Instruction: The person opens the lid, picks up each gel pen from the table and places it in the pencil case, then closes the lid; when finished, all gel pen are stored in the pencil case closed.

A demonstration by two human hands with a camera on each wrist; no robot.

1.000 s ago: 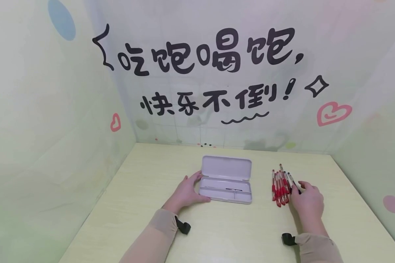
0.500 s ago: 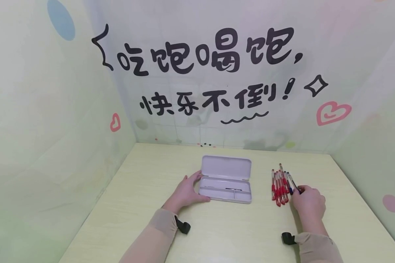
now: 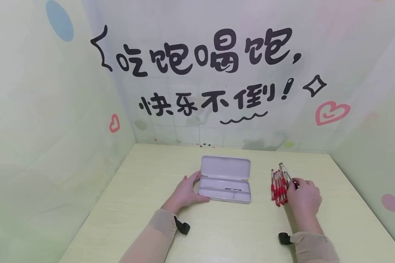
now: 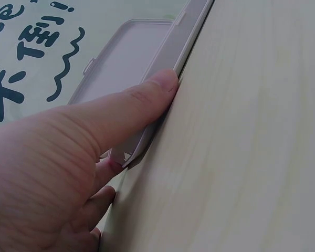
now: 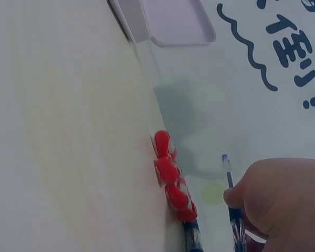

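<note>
A lilac pencil case [image 3: 241, 197] lies open on the table, lid tipped back and a thin dark pen [image 3: 233, 189] in its long compartment. At its left end, my left hand [image 3: 185, 193] holds the case. The left wrist view shows the thumb [image 4: 157, 86] along the front wall and the other fingers round the corner. My right hand [image 3: 305, 197] pinches a clear pen with a dark blue grip [image 5: 234, 214] between thumb and fingers, its tip end pointing away. Beside that hand lies a bunch of several pens with red grips [image 3: 277, 191]; another blue pen [image 5: 192, 236] lies against them.
The pale wooden table [image 3: 230, 233] meets a printed fabric wall [image 3: 191, 135] at the back and sides. A stretch of tabletop separates the case from the pens. Black wrist cameras sit at both sleeves.
My right hand has drawn the pen up from the right side of the bunch and shifted slightly left, so the pen now overlaps the bunch. My left hand stays on the case.
</note>
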